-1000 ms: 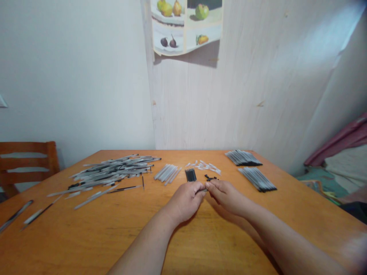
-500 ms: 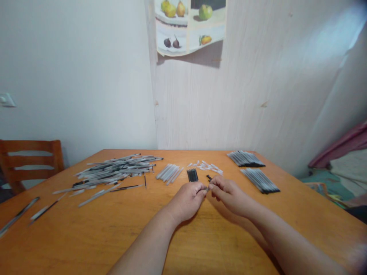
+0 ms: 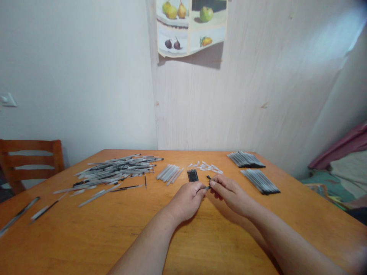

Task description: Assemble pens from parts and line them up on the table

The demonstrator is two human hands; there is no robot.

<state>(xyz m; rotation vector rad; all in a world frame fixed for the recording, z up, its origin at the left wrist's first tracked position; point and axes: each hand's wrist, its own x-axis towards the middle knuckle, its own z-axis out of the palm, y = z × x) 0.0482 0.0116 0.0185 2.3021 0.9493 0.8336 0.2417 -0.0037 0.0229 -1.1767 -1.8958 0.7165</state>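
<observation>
Angling inward over the table (image 3: 212,240), left hand (image 3: 189,196) and right hand (image 3: 229,192) close together, both pinched on a slim piece (image 3: 208,188).

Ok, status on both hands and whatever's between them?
Left hand gripping slim piece; right hand at its tip, grip unclear. Black sticks close beyond left hand.

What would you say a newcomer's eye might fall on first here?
Probably the jumbled heap of pen-like sticks on the table's left. Next come the left hand and right hand, close together near the centre, and the fruit pictures hanging on the wall above.
</observation>
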